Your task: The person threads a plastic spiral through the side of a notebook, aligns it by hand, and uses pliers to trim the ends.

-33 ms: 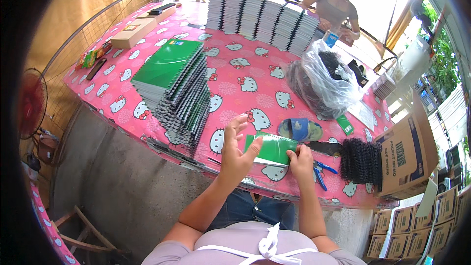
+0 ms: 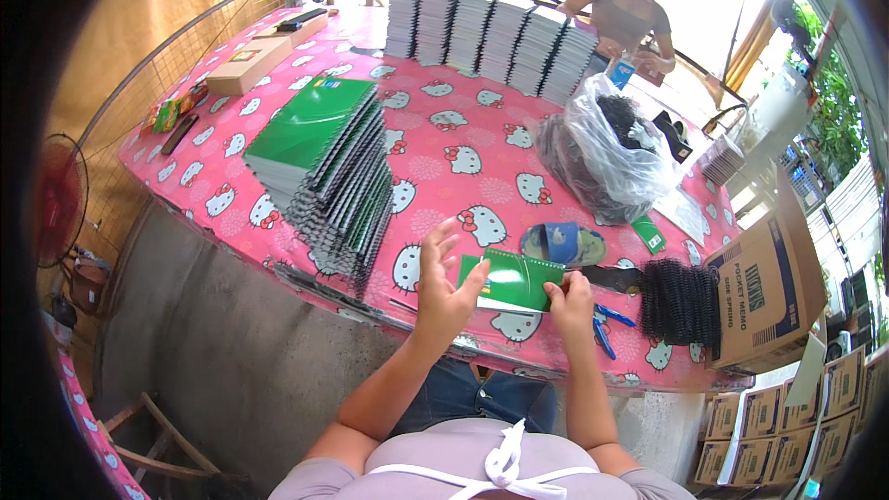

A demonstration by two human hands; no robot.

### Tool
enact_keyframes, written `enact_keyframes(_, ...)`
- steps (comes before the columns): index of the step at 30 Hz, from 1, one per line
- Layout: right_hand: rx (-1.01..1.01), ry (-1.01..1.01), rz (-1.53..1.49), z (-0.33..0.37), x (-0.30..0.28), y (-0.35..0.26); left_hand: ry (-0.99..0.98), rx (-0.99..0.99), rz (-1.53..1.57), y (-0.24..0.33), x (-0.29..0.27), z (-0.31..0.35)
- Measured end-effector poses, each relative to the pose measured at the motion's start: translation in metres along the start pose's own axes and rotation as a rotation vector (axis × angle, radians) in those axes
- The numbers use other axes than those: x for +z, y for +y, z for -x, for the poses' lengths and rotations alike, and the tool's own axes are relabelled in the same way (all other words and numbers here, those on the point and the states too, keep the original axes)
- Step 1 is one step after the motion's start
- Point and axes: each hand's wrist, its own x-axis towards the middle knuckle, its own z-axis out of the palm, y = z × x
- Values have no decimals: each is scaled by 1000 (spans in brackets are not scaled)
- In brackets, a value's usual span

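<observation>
A small green-covered notebook (image 2: 514, 281) with a row of holes along its far edge is in front of me at the table's near side. My right hand (image 2: 571, 296) pinches its right end between thumb and fingers. At its left end my left hand (image 2: 446, 282) is open, fingers raised and spread, thumb by the cover. Just right of my right hand lie blue-handled pliers (image 2: 611, 317). Beyond them is a pile of black spiral coils (image 2: 679, 303) beside a cardboard box (image 2: 764, 292). A blue slipper (image 2: 563, 243) sits behind the notebook.
Green spiral notebooks (image 2: 315, 130) are stacked at left on the pink patterned tablecloth (image 2: 444, 162). Tall rows of bound notebooks (image 2: 491, 32) stand at the back. A plastic bag of black coils (image 2: 616, 148) is at right. Another person (image 2: 630, 23) works across the table.
Very little differs. The notebook's green cover lies slightly wider toward my right hand, and the whole view has shifted a touch. Both hands keep nearly the same pose.
</observation>
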Motion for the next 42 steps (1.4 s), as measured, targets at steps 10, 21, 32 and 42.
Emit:
enact_keyframes(10,-89,-116,-479,8,24,-14,-131,158,-606,-38,27,21)
enact_keyframes(21,329,138,777,-54,-128,79,-296,352,-620,-9,47,-13)
enact_keyframes(32,-440,133,232,-27,-91,28,-320,297,-571,-27,43,-8)
enact_keyframes(42,-361,-14,-173,-8,-60,-39,-350,300,-592,-32,44,-11)
